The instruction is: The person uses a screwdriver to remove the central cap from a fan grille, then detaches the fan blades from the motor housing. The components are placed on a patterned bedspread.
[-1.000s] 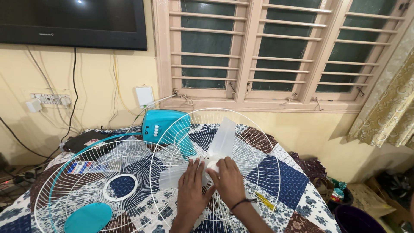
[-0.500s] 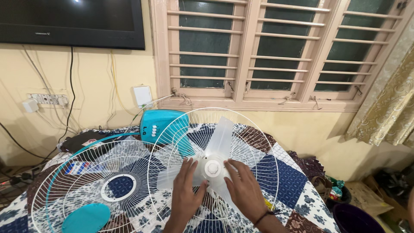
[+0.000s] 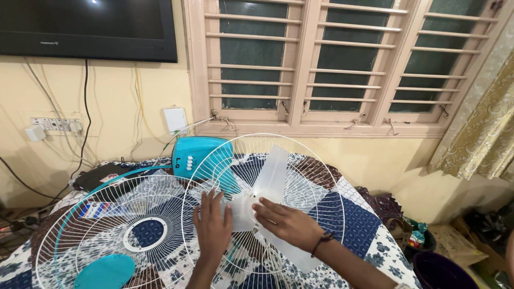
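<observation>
Fingers (image 3: pixel 263 206) apparently press fan blade (image 3: pixel 272 176).

A home room – wall television (image 3: pixel 85 27), shuttered window (image 3: pixel 342 64), patchwork bedspread (image 3: pixel 353 225)

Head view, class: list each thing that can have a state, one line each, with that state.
Fan blade: seated in the rear grille, both hands on it.
Rear grille: uncovered.
Front grille: detached, lying flat on the quilt.
Left hand: flat on a blade.
Right hand: over the hub.
Window shutters: closed.
Television: dark.
</observation>
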